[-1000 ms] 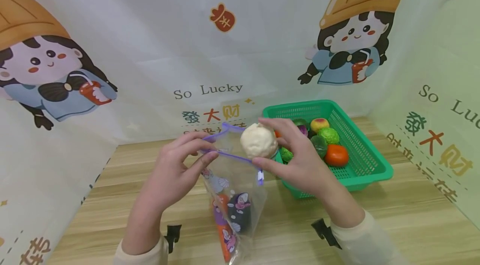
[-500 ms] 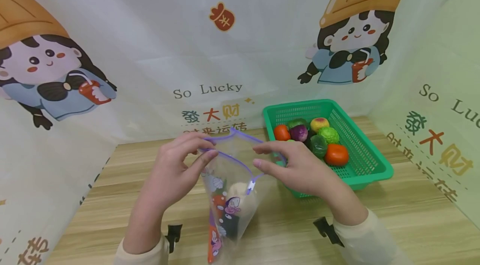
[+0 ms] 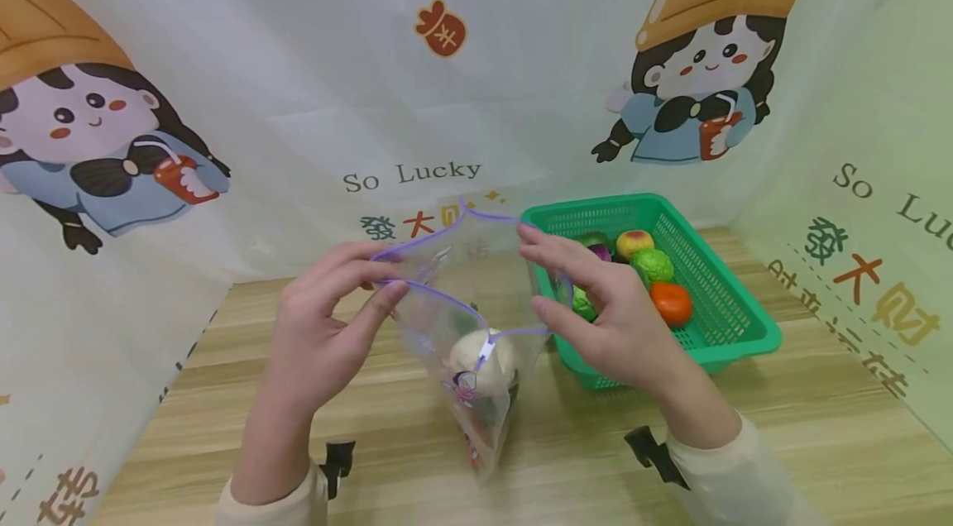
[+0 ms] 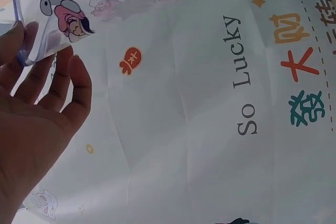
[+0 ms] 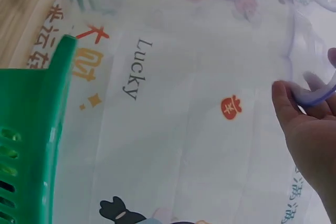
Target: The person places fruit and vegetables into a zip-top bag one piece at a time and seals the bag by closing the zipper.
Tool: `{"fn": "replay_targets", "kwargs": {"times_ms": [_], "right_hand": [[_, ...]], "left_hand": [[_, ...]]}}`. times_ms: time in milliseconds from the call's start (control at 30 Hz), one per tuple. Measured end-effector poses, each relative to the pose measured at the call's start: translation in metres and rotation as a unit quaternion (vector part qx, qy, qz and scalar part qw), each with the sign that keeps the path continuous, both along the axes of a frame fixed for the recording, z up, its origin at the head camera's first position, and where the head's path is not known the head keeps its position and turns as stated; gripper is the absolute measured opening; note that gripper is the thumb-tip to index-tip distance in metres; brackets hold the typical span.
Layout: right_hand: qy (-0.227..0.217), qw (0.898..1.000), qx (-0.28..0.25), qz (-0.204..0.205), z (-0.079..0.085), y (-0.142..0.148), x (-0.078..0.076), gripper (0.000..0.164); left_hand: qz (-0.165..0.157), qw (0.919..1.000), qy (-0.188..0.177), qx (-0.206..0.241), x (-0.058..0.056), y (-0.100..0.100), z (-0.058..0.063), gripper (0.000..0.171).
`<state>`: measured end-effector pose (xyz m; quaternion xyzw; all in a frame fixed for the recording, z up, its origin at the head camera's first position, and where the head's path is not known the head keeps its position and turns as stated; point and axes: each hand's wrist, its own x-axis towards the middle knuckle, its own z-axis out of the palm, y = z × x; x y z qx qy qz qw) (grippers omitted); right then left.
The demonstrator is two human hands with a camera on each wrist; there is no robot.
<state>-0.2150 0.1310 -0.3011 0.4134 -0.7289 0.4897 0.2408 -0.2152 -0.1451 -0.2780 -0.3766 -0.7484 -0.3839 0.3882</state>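
A clear zip bag point(image 3: 424, 319) with a purple zip edge and printed cartoon figures hangs with its mouth wide apart between my hands. The left hand point(image 3: 328, 323) pinches its left edge between thumb and fingers; the left wrist view shows the purple edge in that hand. On the other side, the right hand point(image 3: 610, 315) holds the bag's right edge, thumb and fingers spread around the corner. Inside the bag sits a cauliflower-like white lump point(image 3: 472, 352), above darker and orange items blurred by the plastic. A white slider point(image 3: 487, 348) is on the front zip edge.
A green plastic basket point(image 3: 733, 303) stands at the right, behind the right hand. It holds a tomato point(image 3: 671, 303), a green cabbage-like piece point(image 3: 653, 266), a yellow-red peach-like fruit point(image 3: 635, 244) and more produce. Printed cloth hangs behind the wooden table point(image 3: 372, 460).
The white lump went from the right hand down into the bag. The bag's mouth has since risen and widened, the left hand shifting left and the right hand moving right and up.
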Motion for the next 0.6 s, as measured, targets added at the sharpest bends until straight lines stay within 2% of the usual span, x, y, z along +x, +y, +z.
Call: {"fn": "replay_targets", "kwargs": {"times_ms": [167, 267, 433, 600], "right_hand": [[0.036, 0.998, -0.010, 0.049, -0.001, -0.001, -0.003, 0.058], [0.032, 0.998, 0.001, 0.050, -0.003, -0.001, -0.005, 0.056], [-0.001, 1.000, 0.022, -0.017, -0.006, 0.007, -0.013, 0.038], [-0.021, 0.995, 0.022, -0.097, -0.008, 0.025, -0.028, 0.028]], "left_hand": [[-0.007, 0.9997, 0.007, -0.024, 0.000, 0.003, 0.000, 0.018], [-0.009, 0.9996, 0.012, -0.025, 0.001, 0.006, 0.002, 0.018], [0.002, 0.9997, 0.010, -0.023, -0.004, 0.005, -0.002, 0.016], [0.029, 0.9968, -0.042, -0.062, -0.010, -0.002, -0.010, 0.009]]}}
